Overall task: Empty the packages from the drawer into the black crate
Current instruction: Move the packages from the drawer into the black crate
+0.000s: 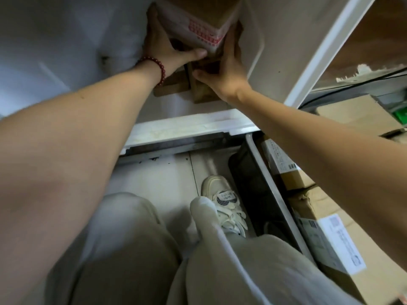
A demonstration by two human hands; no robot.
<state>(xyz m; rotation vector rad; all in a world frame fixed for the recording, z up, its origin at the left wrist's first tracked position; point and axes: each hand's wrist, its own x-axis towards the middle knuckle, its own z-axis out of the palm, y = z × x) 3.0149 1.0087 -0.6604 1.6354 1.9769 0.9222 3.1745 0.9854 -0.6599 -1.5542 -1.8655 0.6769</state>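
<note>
Left grip: fingers curled on the package's left side, thumb along its near edge.
Package: brown cardboard box with red-printed white tape, far inside the white plastic drawer, held between both grips; long axis unclear.
Right grip: grasping the box's right side.
Black crate: near right, closer to the right arm.
Room: pale tiled floor; stacked cardboard cartons right of the crate.
</note>
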